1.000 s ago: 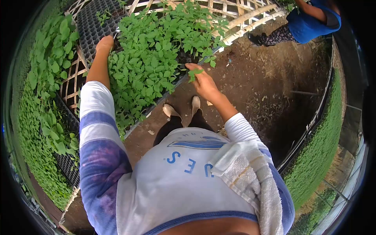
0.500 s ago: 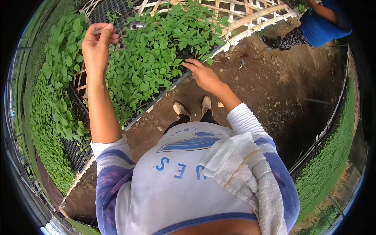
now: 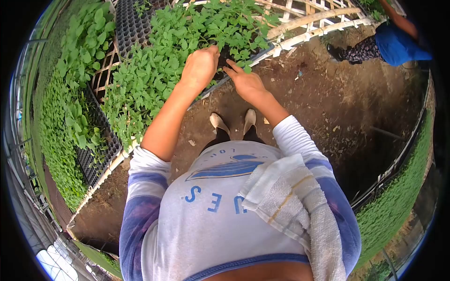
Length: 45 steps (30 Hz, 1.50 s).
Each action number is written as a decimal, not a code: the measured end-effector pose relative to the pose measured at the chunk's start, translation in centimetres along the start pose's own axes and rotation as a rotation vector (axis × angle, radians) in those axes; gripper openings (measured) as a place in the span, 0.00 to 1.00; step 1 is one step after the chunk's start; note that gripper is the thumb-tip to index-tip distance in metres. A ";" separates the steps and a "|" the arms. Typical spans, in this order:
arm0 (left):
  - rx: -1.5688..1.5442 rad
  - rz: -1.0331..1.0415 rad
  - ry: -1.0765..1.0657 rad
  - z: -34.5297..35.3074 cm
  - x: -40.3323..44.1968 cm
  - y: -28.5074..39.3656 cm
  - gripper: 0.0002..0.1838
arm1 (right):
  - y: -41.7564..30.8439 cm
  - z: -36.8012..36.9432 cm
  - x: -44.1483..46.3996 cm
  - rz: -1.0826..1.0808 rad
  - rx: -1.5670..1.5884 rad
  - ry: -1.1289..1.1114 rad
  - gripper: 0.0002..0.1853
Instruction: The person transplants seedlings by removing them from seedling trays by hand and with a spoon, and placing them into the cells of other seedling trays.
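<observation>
My left hand (image 3: 200, 66) is closed in a fist over the dark gap near the front edge of the leafy seedlings (image 3: 161, 70); what it grips is hidden. Just to its right, my right hand (image 3: 248, 85) has its index and middle fingers stretched out and slightly apart at the tray edge. No object shows in it. The two hands are close, and leaves surround the left one. Dark cells of a black tray (image 3: 133, 28) show behind the seedlings at the upper left.
A lattice of pale slats (image 3: 323, 21) supports the trays. Broad-leaved plants (image 3: 89, 35) stand at the left. Another person in a blue top (image 3: 398, 44) is at the upper right. Brown soil (image 3: 309, 103) lies below, and a green plant bed (image 3: 398, 187) curves along the right.
My left hand, which held a metal spoon-like tool above the trays half a second ago, has moved right and down beside my right hand. The tool is now out of sight.
</observation>
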<state>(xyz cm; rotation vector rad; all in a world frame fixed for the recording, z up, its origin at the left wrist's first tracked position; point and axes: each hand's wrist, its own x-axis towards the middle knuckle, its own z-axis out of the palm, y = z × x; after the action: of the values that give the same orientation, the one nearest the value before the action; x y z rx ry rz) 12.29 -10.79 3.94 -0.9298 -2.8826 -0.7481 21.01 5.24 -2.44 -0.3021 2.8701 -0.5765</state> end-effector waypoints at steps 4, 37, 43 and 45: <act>0.084 0.009 0.005 1.4 0.0 0.2 0.07 | 0.1 0.1 0.1 0.042 0.009 -0.046 0.29; 0.001 -0.067 0.025 2.8 -2.1 2.1 0.09 | -0.1 0.8 3.1 0.210 0.339 0.290 0.26; 0.043 -0.041 -0.016 2.5 -3.7 1.9 0.10 | 1.1 1.7 5.2 0.070 0.212 0.373 0.17; -0.042 -0.120 0.107 1.6 -3.4 0.9 0.10 | 1.3 2.0 5.9 0.075 0.215 0.367 0.12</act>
<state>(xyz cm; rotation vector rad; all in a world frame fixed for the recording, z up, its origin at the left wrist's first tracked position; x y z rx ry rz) 15.77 -11.25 2.35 -0.7017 -2.8596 -0.8430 15.59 4.30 -5.63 -0.0576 3.1044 -1.0111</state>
